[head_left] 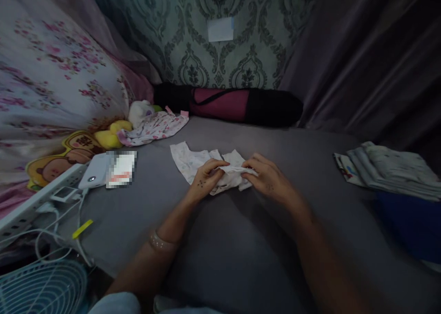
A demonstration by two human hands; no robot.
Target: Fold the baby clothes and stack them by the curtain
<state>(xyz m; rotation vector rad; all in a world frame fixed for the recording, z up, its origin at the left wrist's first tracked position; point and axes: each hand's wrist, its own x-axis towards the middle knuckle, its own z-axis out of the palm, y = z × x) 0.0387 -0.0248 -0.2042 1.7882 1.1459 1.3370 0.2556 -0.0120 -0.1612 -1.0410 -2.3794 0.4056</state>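
Both hands pinch a small white garment (pixel 231 178), bunched and partly raised off the grey bed sheet. My left hand (pixel 206 178) has thumb and fingers closed on its left upper edge; my right hand (pixel 263 174) grips the right side the same way. Behind and to the left of my left hand lies a pale cloth with a faint print (pixel 188 159), spread on the sheet. Whether this cloth and the held garment are one piece, I cannot tell. My fingers hide parts of the held edges.
Folded clothes (pixel 392 169) are stacked at right, beside a dark blue cloth (pixel 409 222). A black and maroon long bag (pixel 220 105) lies along the wall. At left are a floral garment (pixel 158 128), plush toys (pixel 112 135), a white device (pixel 94 171), cables and a blue fan (pixel 44 286).
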